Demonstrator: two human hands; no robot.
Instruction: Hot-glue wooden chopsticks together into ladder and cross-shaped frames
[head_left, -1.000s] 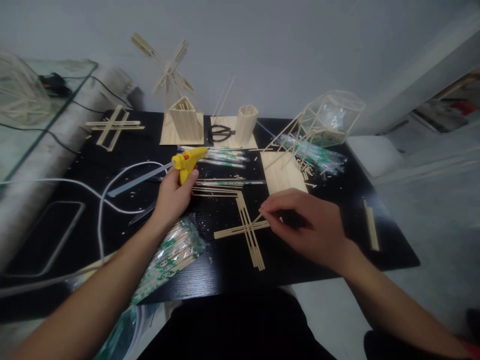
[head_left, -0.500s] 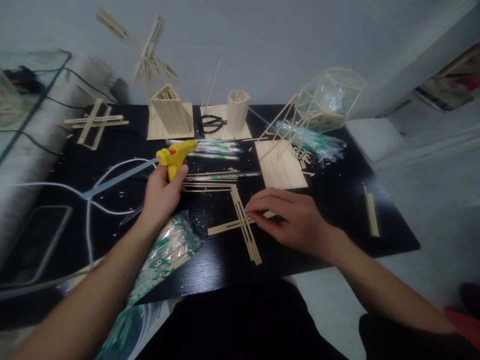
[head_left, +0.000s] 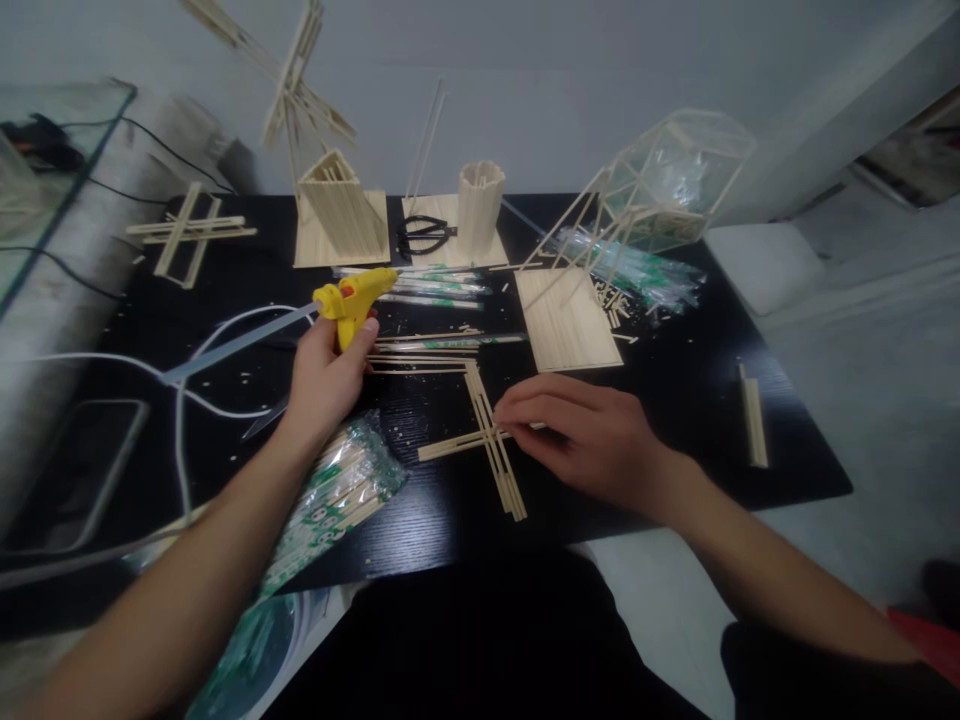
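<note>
My left hand (head_left: 330,370) is wrapped round the handle of a yellow glue gun (head_left: 354,300). Its nozzle points right, and a long translucent glue stick (head_left: 244,345) sticks out of its back. My right hand (head_left: 577,425) is pinched at the middle of a cross made of thin wooden sticks (head_left: 480,437), which lies on the black table. The fingers hide part of the cross's right arm, and whether a small piece sits between the fingertips cannot be made out. Loose sticks (head_left: 427,363) lie between the two hands.
Bagged sticks (head_left: 330,500) lie beside my left forearm. Behind stand a triangular stick tower (head_left: 334,210), a round stick holder (head_left: 480,215), black scissors (head_left: 426,235) and a stick model on a board (head_left: 570,320). A white cord (head_left: 181,450) loops at left; a stick bundle (head_left: 754,415) lies right.
The view has shifted slightly, so the table things sit a little higher in the picture. Both hands keep their holds, with hardly any movement against the table.
</note>
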